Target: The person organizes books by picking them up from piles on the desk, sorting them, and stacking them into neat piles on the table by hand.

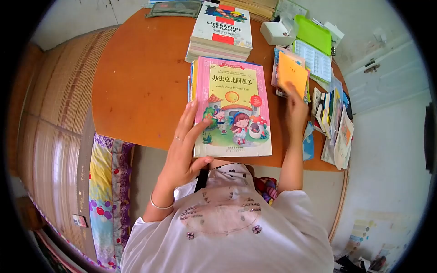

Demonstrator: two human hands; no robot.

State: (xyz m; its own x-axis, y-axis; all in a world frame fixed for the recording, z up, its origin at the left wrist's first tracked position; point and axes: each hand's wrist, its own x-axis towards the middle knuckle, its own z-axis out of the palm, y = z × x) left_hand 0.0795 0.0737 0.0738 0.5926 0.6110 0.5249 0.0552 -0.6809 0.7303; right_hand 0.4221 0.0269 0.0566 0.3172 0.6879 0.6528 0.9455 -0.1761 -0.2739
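Note:
A stack of children's books with a pink picture-book cover (234, 109) on top lies at the table's front edge. My left hand (182, 145) rests against the stack's left side, fingers stretched and apart, the index tip on the cover and the thumb by the lower corner. To the right, my right hand (297, 111) has its fingers closed at the lower edge of an orange booklet (292, 73). That booklet lies over a small pile of other thin booklets (276, 68), whose covers are mostly hidden.
Behind the pink stack stands a pile of thick books (221, 29). An open green case (314, 36) and a white box (276, 32) sit at the back right. Several upright books and papers (334, 113) line the right edge of the orange-brown table (136, 82).

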